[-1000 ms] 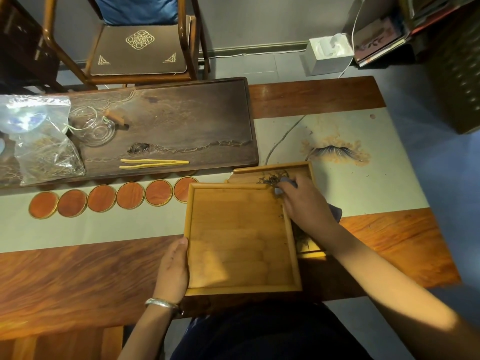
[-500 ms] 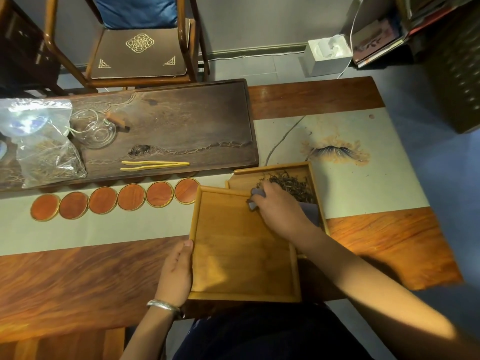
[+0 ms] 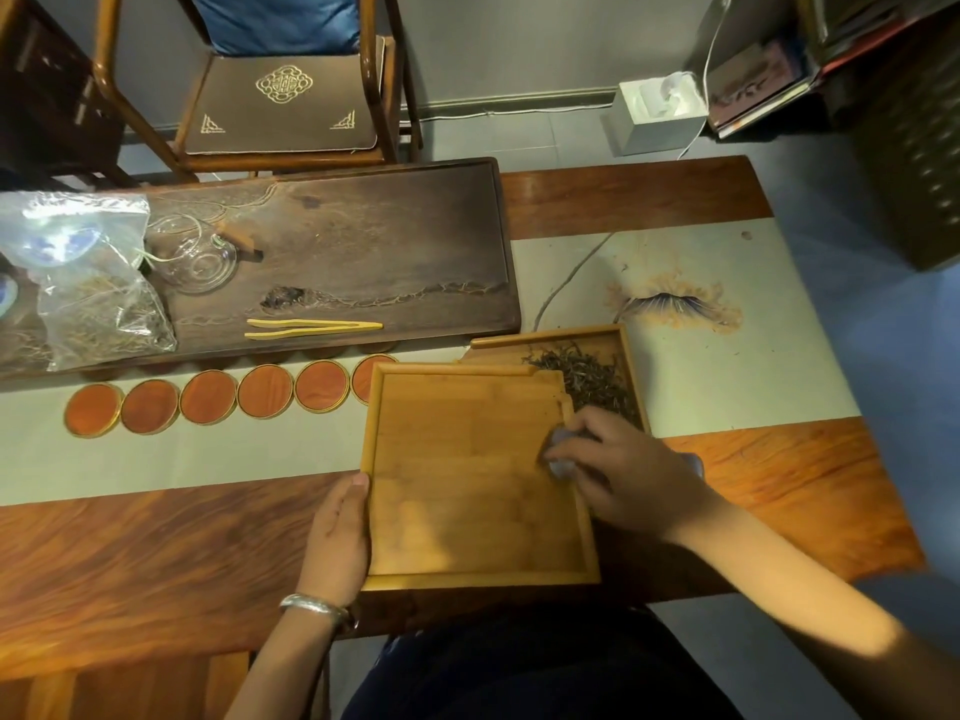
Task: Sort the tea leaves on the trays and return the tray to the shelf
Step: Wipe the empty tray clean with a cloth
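Half a second before, the right hand [image 3: 623, 467] had been up at the far edge of the empty tray [image 3: 467, 480], over the tea leaves [image 3: 589, 379]. Now it had come down to the tray's right rim, at about 3 o'clock from the tray's middle. More of the dark leaves showed than before. The left hand [image 3: 337, 537] had stayed on the tray's left rim, at about 8 o'clock, and the tray had turned a little.

The right hand's fingers were curled tight around a small grey cloth [image 3: 561, 454], which touched the tray floor by the rim. The left hand's fingers lay flat along the outside of the rim with the thumb on top, so it gripped the tray.

The empty tray was pale bamboo, square, with a low rim all round. Its floor was bare and smooth. Its far right corner lay over a second tray [image 3: 631, 356] of the same wood, at about 1 o'clock. The tea leaves sat in that second tray, a dark, thin, twisty pile.

Both trays sat on the wooden table [image 3: 156, 563], near the person. A pale cloth runner [image 3: 208, 459] ran under them. At 10 o'clock stood a row of round red coasters [image 3: 208, 405]. Beyond them was a dark tea board [image 3: 363, 252] with yellow tongs [image 3: 311, 328], a glass cup [image 3: 200, 262] and a clear bag [image 3: 98, 304] on it.
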Motion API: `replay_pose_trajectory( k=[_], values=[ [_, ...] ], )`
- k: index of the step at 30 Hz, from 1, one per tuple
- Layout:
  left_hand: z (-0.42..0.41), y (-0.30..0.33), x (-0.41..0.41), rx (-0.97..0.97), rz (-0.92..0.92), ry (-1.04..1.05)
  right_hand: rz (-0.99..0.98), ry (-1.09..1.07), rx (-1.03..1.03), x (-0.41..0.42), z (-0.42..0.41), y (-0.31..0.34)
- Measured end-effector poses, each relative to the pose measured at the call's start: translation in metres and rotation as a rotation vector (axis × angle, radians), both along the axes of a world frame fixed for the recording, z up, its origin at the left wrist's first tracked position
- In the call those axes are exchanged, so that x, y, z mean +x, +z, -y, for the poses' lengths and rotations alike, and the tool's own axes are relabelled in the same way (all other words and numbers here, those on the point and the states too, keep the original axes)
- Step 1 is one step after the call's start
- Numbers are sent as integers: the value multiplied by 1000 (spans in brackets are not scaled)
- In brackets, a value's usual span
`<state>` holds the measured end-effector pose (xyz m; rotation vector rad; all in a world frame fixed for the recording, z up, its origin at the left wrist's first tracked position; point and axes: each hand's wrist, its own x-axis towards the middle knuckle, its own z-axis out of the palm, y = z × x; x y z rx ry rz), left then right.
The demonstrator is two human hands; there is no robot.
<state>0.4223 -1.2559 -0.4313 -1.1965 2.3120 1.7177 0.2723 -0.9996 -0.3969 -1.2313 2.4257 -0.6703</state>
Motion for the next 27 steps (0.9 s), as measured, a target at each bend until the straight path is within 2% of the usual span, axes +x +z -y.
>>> replay_pose_trajectory(
  k=[4,18,22,27],
  values=[
    [2,7,-2,-35,-19,4,12,123,123,23,-6,2],
    [-2,17,-2,-10,11,-72,-212,-167,304,-41,14,-37],
    [1,17,-1,12,34,-30,-146,-282,180,-47,10,-30],
    [3,18,-3,12,28,-19,-25,-78,52,-21,2,-8]
  ],
)
